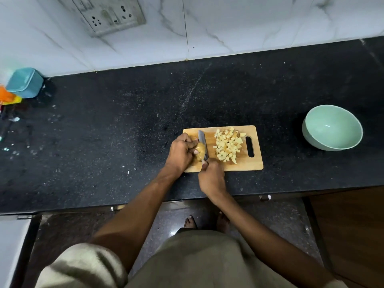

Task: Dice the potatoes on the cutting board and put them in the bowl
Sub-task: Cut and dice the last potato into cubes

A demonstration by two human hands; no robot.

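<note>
At the left end of the cutting board (pixel 239 166), the left hand (pixel 180 153) curls around the uncut potato piece (pixel 201 153), pinning it down. Just to its right, the knife (pixel 203 144) stands on the potato's exposed side, blade running from the board's near edge toward its far edge; the right hand (pixel 212 179) grips the handle. Diced potato (pixel 228 145) is heaped toward the board's handle end. The green bowl (pixel 332 128) sits well apart near the surface's right edge, nearer the right hand.

Pale tan wooden cutting board (pixel 239 165). Pale yellow potato dice (pixel 228 144); brownish-yellow potato (pixel 200 153). Mint-green bowl (pixel 332 128). Black countertop (pixel 104 132), white-speckled. White wall tiles (pixel 249 23), grey-veined. Teal box (pixel 24 82), far left. Silver-grey knife blade (pixel 202 138).
</note>
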